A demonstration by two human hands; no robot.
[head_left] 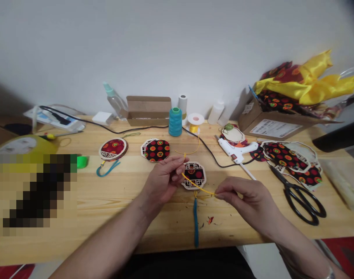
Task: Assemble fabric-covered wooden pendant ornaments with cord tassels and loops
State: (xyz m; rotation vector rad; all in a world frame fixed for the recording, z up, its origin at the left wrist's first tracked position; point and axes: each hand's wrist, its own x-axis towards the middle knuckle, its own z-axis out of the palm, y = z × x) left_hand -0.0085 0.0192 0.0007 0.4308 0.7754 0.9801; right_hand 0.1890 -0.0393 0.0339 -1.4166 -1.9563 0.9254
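Holds yellow cord point(200, 188) between closed fingertips of left hand point(164, 177) and right hand point(249, 197), passing before framed ornament point(194, 170). Appears light, soft, limp; probably slips easily. Best pinched near ends.

1. Nothing reads clearly here!
2. Beyond the right hand point(249, 197), the cardboard box point(244, 124) shows a white label point(271, 128), print too blurred!
3. Beyond that hand too, a smaller sticker point(248, 108): illegible!
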